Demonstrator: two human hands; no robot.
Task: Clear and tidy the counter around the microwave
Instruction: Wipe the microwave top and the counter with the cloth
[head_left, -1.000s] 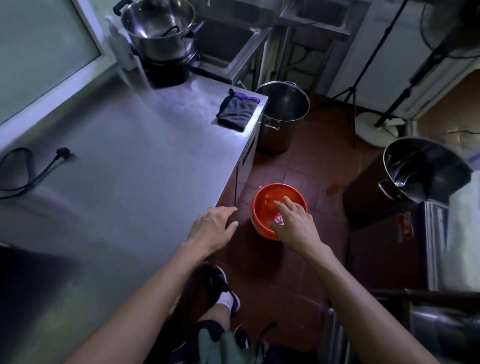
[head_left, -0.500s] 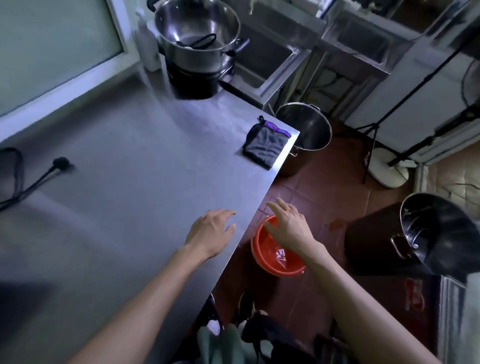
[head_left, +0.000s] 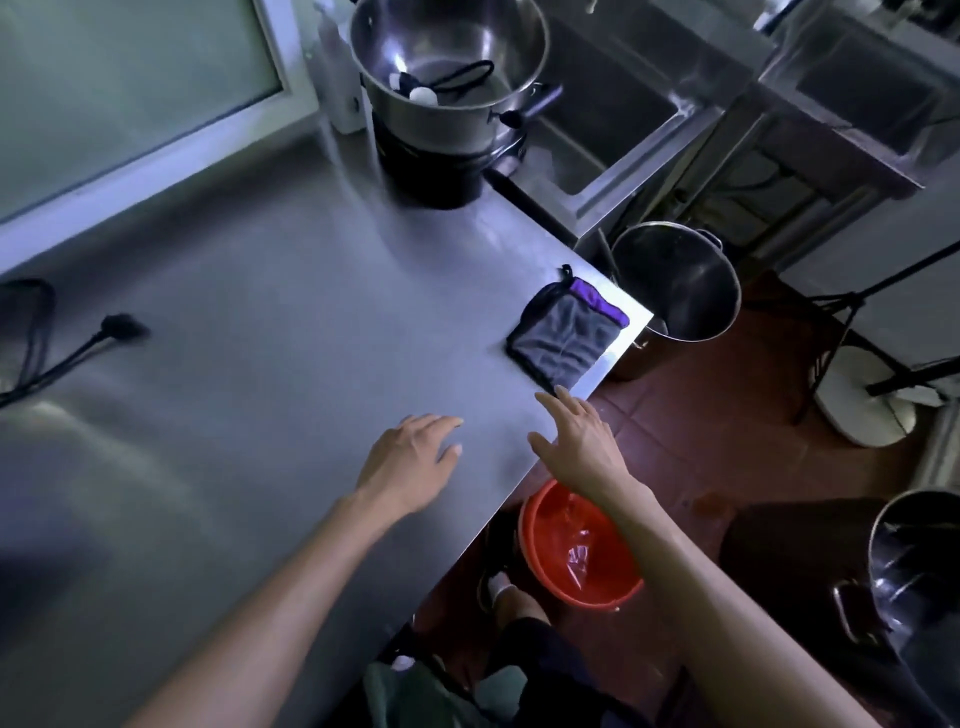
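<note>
Both hands are empty, fingers loosely spread. The left hand (head_left: 410, 462) lies palm-down over the stainless steel counter (head_left: 249, 395), while the right hand (head_left: 579, 441) stretches out over the counter's front edge, its fingertips near a folded grey cloth with purple trim (head_left: 569, 332) lying at the counter corner. On the tiled floor below the right forearm stands a red bucket (head_left: 576, 551). A steel pot (head_left: 452, 67) sits at the counter's far end, and a black power cord (head_left: 78, 353) lies on the left.
</note>
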